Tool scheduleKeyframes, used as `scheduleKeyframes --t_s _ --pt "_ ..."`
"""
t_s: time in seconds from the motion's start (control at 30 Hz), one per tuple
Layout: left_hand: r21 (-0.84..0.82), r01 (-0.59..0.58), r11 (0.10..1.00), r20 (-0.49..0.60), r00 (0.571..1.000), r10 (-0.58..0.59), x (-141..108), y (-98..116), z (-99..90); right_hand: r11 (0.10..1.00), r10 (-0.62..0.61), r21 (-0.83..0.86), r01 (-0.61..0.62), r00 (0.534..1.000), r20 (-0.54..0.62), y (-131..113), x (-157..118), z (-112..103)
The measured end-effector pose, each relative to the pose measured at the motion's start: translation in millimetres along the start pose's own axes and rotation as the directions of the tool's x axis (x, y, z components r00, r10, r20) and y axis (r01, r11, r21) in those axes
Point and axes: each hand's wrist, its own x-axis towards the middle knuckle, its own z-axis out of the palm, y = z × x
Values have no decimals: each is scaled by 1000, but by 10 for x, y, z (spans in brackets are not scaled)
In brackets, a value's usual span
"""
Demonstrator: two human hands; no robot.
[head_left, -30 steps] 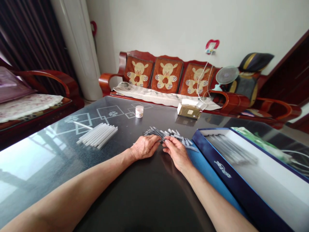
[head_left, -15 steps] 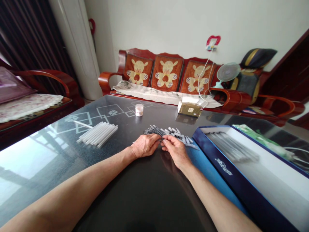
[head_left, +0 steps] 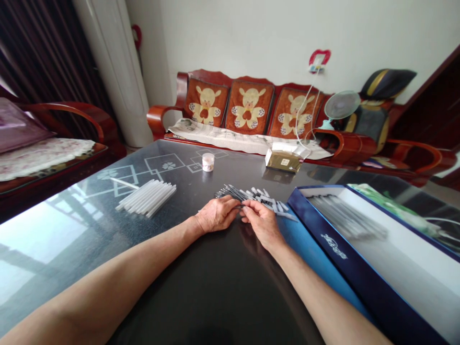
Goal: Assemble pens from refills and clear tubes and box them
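Slim sticks point(head_left: 257, 195), loose, at your right fingers point(head_left: 248, 207)
Likely light, stiff; take by the ends, as those fingers pinch narrowly; left hand point(head_left: 217, 215) flat beside.

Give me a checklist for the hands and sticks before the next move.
Right hand on the grey sticks: ok, fingers pinch them.
Left hand gripping: cannot tell, its fingertips reach the sticks.
Loose white sticks apart from the grey ones: ok, separate group to the left.
Open blue box beside the right hand: ok, no lid over it.
Sticks inside the box in order: cannot tell, blurred.
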Motion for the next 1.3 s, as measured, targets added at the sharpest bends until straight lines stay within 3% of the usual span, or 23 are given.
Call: scheduleKeyframes --t_s 0.13,0.33,0.53,0.8,1.07,1.3 --pt "-8 -8 1000 -21 1000 8 1 -3 2 999 -5 -33 5 1000 -12 -2 -10 21" --pt "67 0 998 31 1000 -2 -3 10 -17 999 3 -37 -3 1000 2 -26 -18 33" --pt "154 -40 987 -18 999 43 13 -10 -13 999 40 -33 -40 999 -14 -42 -16 27" --pt "131 -110 985 -67 991 120 29 -22 -14 979 40 -199 -44 999 -27 -67 7 26" --pt "123 -98 988 -48 993 104 20 -16 -10 986 -13 -167 24 998 65 -40 4 -24" --pt "115 -105 988 -50 993 111 22 -13 -13 972 27 -233 -26 1000 2 -85 4 10"
